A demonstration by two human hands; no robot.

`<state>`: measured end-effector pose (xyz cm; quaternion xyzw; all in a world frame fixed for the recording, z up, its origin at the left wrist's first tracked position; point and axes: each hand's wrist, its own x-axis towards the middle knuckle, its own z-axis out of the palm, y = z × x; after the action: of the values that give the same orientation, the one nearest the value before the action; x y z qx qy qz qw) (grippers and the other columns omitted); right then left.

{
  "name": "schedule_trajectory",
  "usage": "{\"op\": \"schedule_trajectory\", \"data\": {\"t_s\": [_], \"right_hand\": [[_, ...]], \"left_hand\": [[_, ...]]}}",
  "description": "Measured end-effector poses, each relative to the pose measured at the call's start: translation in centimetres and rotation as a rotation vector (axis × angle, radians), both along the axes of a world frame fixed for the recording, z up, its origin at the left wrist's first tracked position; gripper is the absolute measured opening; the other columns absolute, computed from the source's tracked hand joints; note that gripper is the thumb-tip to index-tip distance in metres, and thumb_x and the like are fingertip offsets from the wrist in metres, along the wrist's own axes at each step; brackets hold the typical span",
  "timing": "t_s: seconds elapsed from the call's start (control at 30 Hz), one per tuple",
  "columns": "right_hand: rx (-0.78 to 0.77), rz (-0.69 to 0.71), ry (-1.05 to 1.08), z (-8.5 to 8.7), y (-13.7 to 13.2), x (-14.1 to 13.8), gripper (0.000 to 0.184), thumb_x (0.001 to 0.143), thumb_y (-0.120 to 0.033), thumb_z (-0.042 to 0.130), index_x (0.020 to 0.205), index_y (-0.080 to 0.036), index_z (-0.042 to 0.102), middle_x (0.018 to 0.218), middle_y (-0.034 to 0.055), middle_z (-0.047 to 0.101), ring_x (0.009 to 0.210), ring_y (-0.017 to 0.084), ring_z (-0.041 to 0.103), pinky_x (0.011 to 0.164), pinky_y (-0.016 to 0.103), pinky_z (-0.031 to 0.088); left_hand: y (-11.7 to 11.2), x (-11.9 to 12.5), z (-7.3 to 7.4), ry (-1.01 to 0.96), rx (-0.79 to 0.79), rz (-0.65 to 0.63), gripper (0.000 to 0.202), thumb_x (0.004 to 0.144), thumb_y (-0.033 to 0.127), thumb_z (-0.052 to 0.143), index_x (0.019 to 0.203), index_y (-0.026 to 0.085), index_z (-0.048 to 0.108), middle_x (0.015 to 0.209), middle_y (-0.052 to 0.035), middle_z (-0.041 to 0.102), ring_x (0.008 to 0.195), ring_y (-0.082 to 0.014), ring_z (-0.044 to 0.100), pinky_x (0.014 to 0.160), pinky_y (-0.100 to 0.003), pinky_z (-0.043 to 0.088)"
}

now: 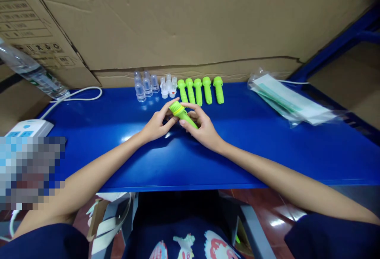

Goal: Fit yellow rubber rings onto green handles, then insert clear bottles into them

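Note:
In the middle of the blue table I hold a lime-green plastic flashlight [190,121] with both hands, tilted with its ribbed, yellow-ringed head up and to the left. My right hand [204,127] is closed around its body, with the index finger reaching along to the head. The thumb and fingers of my left hand [158,124] pinch at the ribbed head end. Just beyond my hands stands a row of several similar green flashlights [198,92]. Left of them are several small clear-and-white pieces [168,86] and several clear plastic cups [145,86].
A plastic bag with white and green contents [282,98] lies at the right. At the left are a white power strip [32,127], its cable and a leaning water bottle [32,73]. Cardboard [184,21] walls the back, and a blue metal frame [341,49] rises at right.

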<state>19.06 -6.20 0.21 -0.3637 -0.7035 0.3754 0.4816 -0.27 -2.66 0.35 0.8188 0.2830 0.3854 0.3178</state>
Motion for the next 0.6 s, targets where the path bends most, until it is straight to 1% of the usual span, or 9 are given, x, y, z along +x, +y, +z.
{"op": "schedule_trajectory", "data": {"t_s": [0.1,0.2,0.33,0.43,0.5,0.57,0.6], "right_hand": [[0.029,0.012,-0.024,-0.1,0.4,0.2,0.048,0.093,-0.040,0.062,0.135,-0.024,0.048,0.075,-0.0036,0.055,0.062,0.013,0.053,0.058,0.027,0.045],[0.089,0.003,-0.089,-0.2,0.9,0.4,0.048,0.093,-0.041,0.062,0.135,-0.024,0.049,0.075,-0.0031,0.056,0.063,0.014,0.053,0.059,0.028,0.045],[0.189,-0.022,-0.189,-0.1,1.5,0.7,0.046,0.094,-0.037,0.059,0.137,-0.021,0.048,0.075,-0.0023,0.058,0.064,0.014,0.054,0.062,0.029,0.045],[0.276,-0.026,-0.262,-0.2,1.9,0.9,0.046,0.095,-0.032,0.057,0.138,-0.020,0.046,0.078,-0.0014,0.060,0.065,0.014,0.055,0.067,0.030,0.047],[0.330,-0.041,-0.318,-0.3,2.3,1.1,0.047,0.094,-0.031,0.056,0.139,-0.021,0.045,0.085,0.0004,0.063,0.066,0.014,0.057,0.069,0.030,0.049],[0.354,-0.083,-0.367,-0.5,2.9,1.4,0.050,0.093,-0.031,0.056,0.140,-0.022,0.044,0.093,0.0033,0.065,0.071,0.016,0.059,0.073,0.033,0.050],[0.351,-0.108,-0.384,-0.6,3.1,1.6,0.052,0.092,-0.031,0.056,0.142,-0.022,0.043,0.097,0.0051,0.065,0.074,0.018,0.060,0.074,0.034,0.051]], "left_hand": [[0.2,0.1,-0.2,-0.016,-0.016,-0.012,0.057,0.099,0.035,0.052,0.151,0.018,0.035,0.107,-0.0081,0.072,0.087,-0.0179,0.071,0.081,-0.029,0.056],[0.4,0.1,-0.4,-0.032,-0.044,-0.017,0.058,0.100,0.038,0.052,0.151,0.019,0.034,0.105,-0.0078,0.073,0.090,-0.0199,0.072,0.083,-0.032,0.056],[0.6,0.1,-0.6,-0.045,-0.079,-0.048,0.064,0.099,0.041,0.052,0.153,0.016,0.029,0.105,-0.0101,0.073,0.093,-0.0228,0.072,0.086,-0.036,0.056],[0.7,0.0,-0.8,-0.026,-0.080,-0.046,0.069,0.099,0.043,0.052,0.156,0.017,0.024,0.102,-0.0095,0.073,0.087,-0.0220,0.071,0.085,-0.038,0.056],[0.8,0.0,-1.0,-0.012,-0.065,-0.040,0.073,0.099,0.044,0.051,0.159,0.020,0.016,0.097,-0.0076,0.072,0.080,-0.0204,0.069,0.082,-0.038,0.056],[0.8,-0.1,-1.2,-0.012,-0.041,-0.021,0.077,0.100,0.043,0.050,0.161,0.022,0.008,0.105,-0.0095,0.071,0.082,-0.0194,0.069,0.081,-0.036,0.055],[0.9,-0.1,-1.2,-0.019,-0.025,-0.007,0.077,0.100,0.042,0.050,0.161,0.022,0.007,0.111,-0.0109,0.070,0.084,-0.0188,0.068,0.081,-0.035,0.055]]}}
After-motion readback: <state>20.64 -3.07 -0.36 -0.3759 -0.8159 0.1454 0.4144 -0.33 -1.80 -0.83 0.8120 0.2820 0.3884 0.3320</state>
